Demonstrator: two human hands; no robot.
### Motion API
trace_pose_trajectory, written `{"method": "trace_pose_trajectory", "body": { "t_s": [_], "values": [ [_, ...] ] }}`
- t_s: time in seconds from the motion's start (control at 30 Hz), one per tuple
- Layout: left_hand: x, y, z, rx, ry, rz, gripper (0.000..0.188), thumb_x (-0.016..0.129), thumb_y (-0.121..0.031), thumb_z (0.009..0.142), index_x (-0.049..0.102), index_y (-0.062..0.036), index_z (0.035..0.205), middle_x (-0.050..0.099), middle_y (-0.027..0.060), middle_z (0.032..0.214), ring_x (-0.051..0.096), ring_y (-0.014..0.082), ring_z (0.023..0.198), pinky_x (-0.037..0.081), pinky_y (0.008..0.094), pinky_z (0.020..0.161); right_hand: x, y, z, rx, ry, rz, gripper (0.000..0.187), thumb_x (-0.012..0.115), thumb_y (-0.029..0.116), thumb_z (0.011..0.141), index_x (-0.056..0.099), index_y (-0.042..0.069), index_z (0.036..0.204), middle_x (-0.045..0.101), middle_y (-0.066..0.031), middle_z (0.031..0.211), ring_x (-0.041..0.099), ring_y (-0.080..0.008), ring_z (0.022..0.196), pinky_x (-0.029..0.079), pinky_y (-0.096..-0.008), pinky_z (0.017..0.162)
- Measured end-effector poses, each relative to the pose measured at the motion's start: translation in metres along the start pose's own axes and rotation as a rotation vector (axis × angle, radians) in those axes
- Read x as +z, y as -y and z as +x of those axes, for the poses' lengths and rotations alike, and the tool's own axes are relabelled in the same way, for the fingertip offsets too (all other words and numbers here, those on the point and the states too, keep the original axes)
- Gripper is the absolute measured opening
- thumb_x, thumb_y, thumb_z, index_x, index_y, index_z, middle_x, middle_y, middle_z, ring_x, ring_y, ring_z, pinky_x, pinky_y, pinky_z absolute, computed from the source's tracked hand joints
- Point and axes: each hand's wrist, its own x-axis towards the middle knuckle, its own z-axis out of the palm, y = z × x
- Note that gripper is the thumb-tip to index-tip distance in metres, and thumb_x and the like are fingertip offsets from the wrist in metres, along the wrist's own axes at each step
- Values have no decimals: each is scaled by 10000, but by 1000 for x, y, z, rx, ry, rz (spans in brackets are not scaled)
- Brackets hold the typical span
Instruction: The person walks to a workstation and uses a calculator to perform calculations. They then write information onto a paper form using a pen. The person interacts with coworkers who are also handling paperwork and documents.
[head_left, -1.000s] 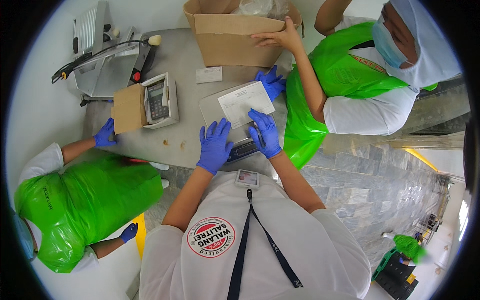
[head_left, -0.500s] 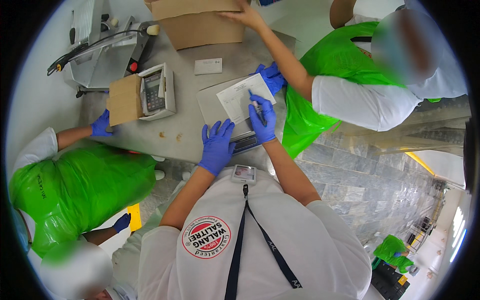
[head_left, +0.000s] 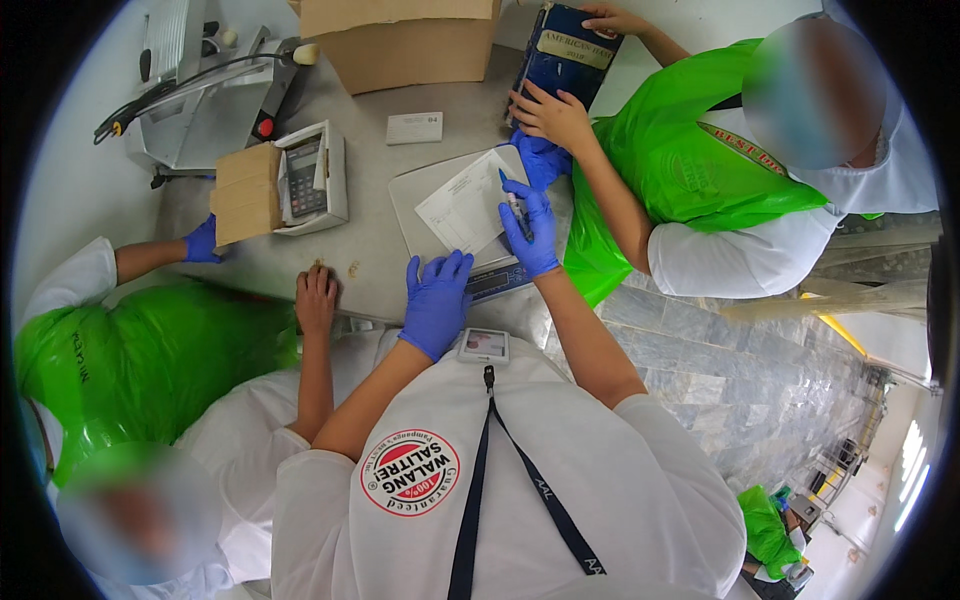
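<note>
My right hand, in a blue glove, grips a pen with its tip tilted up over a white paper form. The form lies at an angle on the flat plate of a weighing scale. My left hand, also blue-gloved, rests with fingers apart at the scale's near edge, fingertips by the form's lower end. The scale's display panel shows between my hands. Crumpled blue gloves lie beside the plate's far right corner.
A co-worker at right holds a thick dark-blue book. Another's bare hand touches the table edge at left. A boxed calculator, a small white card, a cardboard box and a metal slicer stand beyond.
The form has shifted a little left on the scale. At right, the co-worker's hand has left the cardboard box, and a blue book is now held there. A bare hand has appeared at left.
</note>
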Motion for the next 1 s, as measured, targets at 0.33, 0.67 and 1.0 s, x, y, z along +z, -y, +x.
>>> {"method": "trace_pose_trajectory", "body": {
  "t_s": [0.33, 0.67, 1.0],
  "values": [
    [-9, -13, -9, -66, -56, 55, 600, 635, -189, 788, 450, -83, 1349, 466, 104, 1335, 441, 272, 1202, 164, 549, 1101, 12, -16, 11, 174, -25, 202, 250, 648, 41, 806, 598, 69, 1050, 628, -110, 941, 596, -251, 881, 471, -354, 796],
    [-3, -15, -10, -47, 13, 58, 615, 643, -228, 784, 453, -36, 1337, 475, 114, 1319, 440, 270, 1205, 145, 553, 1106, 3, -6, 12, -191, 54, -141, 412, 637, 7, 740, 568, 71, 1141, 615, -130, 1028, 571, -307, 932, 419, -404, 890],
    [-2, -12, -8, -95, -12, 79, 721, 654, -244, 786, 354, -78, 1420, 368, 117, 1449, 371, 317, 1289, 89, 581, 1108, -9, -6, 2, -241, 207, -318, 616, 610, -16, 662, 511, 96, 1260, 573, -143, 1162, 528, -345, 1036, 384, -456, 954]
  ]
}}
